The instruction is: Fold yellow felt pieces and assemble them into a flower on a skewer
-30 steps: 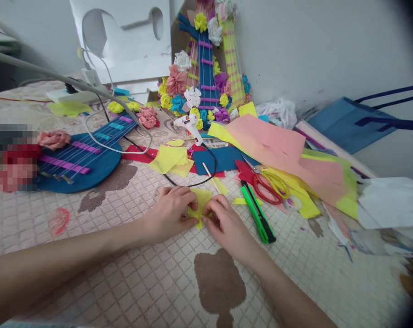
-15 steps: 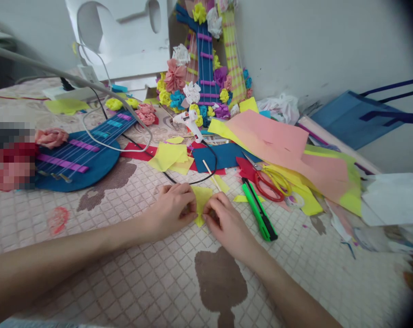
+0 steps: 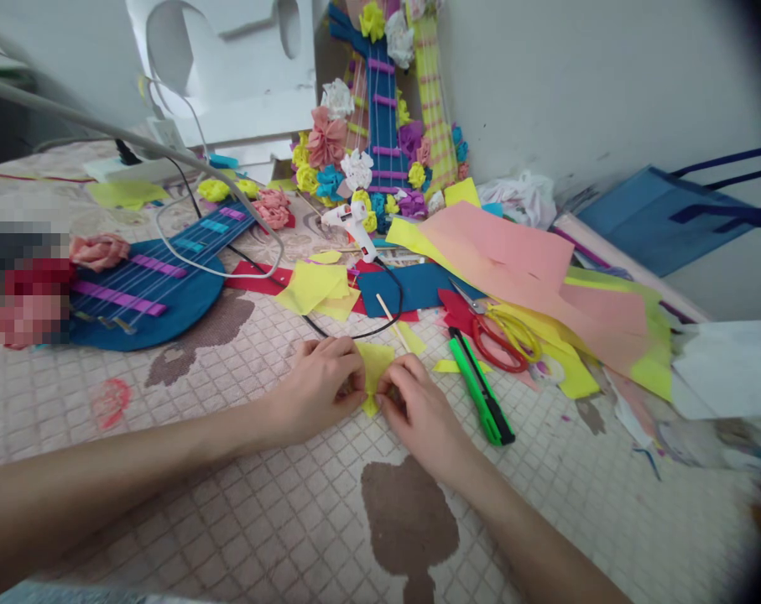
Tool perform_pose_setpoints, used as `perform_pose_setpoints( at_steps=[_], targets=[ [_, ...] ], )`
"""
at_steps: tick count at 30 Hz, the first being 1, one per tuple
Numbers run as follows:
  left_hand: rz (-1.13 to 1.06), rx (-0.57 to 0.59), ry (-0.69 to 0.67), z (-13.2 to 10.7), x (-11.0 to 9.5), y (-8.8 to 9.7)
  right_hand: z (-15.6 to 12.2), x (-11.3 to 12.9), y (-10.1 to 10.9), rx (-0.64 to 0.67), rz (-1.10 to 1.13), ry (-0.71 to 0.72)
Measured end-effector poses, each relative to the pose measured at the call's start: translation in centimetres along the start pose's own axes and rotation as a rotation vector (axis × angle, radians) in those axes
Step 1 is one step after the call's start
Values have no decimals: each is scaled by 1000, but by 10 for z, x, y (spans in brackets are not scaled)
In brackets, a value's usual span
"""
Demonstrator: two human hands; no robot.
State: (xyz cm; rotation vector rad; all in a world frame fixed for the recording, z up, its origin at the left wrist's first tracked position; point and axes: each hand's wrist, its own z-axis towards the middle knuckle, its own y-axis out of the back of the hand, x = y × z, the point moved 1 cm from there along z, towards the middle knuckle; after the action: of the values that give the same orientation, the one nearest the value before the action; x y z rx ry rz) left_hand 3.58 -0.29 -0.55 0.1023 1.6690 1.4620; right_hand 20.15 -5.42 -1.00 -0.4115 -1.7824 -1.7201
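A small piece of yellow paper (image 3: 377, 361) lies on the patterned cloth between my two hands. My left hand (image 3: 330, 377) pinches its left edge, fingers curled together. From the other side my right hand (image 3: 414, 394) pinches the right edge in the same way. The paper's near end looks gathered to a narrow point between the fingertips. Just beyond the hands a thin wooden stick (image 3: 393, 321) rests on yellow scraps. A green box cutter (image 3: 482, 390) lies to the right of my right hand.
Red-and-yellow-handled scissors (image 3: 502, 335) lie behind the cutter. A white glue gun (image 3: 355, 226) stands farther back, its black cord curving toward my hands. On the left is a blue paper guitar (image 3: 147, 294). Pink paper sheets (image 3: 499, 247) spread at right; flower-covered guitars (image 3: 383, 117) lean at the back.
The whole view has shifted slightly, moving things a little to the right. Both hands keep the same hold on the yellow paper.
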Motion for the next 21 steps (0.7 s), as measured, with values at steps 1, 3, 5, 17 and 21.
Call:
perform_pose_setpoints(
  at_steps=[1,3,5,17,21],
  targets=[
    [-2,0,0,0,-1,0,0,0,0,-5,3,-4],
    [-5,5,4,0,-1,0,0,1,0,-8,6,-1],
    [-4,7,3,0,-1,0,0,1,0,-3,5,9],
    [46,40,-59,-2,2,-1,-3,1,6,71,33,40],
    [47,69,-70,-2,2,1,-5,2,13,132,53,34]
  ],
)
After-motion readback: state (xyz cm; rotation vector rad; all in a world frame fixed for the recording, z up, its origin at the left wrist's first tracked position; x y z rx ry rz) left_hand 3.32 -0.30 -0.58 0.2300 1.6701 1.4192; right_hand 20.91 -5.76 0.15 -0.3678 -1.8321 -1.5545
